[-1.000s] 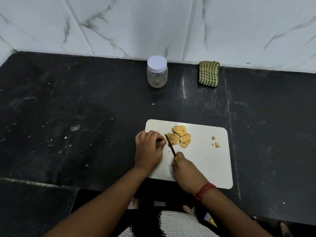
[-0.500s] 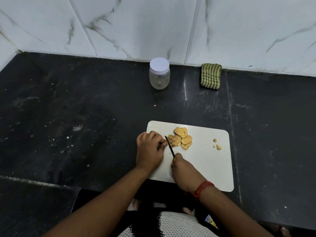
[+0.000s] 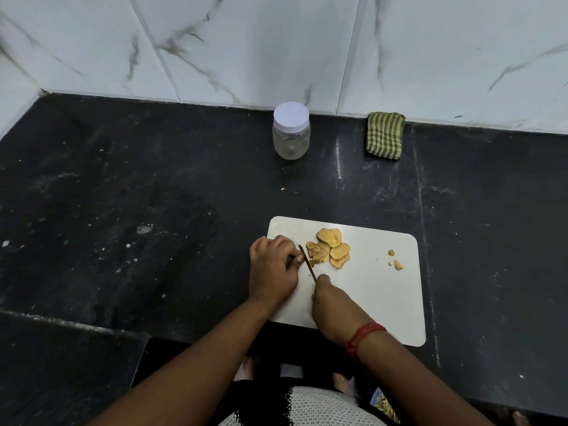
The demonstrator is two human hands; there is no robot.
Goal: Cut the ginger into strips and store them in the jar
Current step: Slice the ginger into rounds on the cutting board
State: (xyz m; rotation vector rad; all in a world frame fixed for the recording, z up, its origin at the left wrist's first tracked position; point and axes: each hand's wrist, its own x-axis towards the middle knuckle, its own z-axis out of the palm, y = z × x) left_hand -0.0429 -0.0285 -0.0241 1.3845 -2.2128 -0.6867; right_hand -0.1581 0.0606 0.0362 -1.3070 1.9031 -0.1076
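Hidden parts: the piece under the left hand (image 3: 272, 269) is covered by the curled fingers (image 3: 284, 242), so what is held there cannot be made out; the knife handle is hidden inside the right hand (image 3: 330, 302).
Cut off: both forearms are cut by the lower edge of the picture.
Ginger slices (image 3: 333, 249): a small heap of flat, yellow-brown slices with darker edges is seen on the far left part of the cutting board (image 3: 378, 299), some slices overlapping.
Small scraps (image 3: 396, 261): a few pale bits are lying on the board, well apart from the heap, to its right.
Knife (image 3: 307, 264): the thin dark blade is set between the left hand and the heap, its tip pointing away from the person.
Left hand: fingers are curled and pressed down on the board just beside the blade.
Right hand: fingers are closed round the knife handle; a red thread (image 3: 362, 336) is worn at the wrist.
Jar (image 3: 290, 133): a clear jar is standing upright near the wall, closed with a white lid (image 3: 290, 114); nothing is seen inside it.
Cloth (image 3: 384, 135): a folded green striped cloth is placed to the right of the jar, against the wall.
Surface (image 3: 123, 210): black stone with pale specks.
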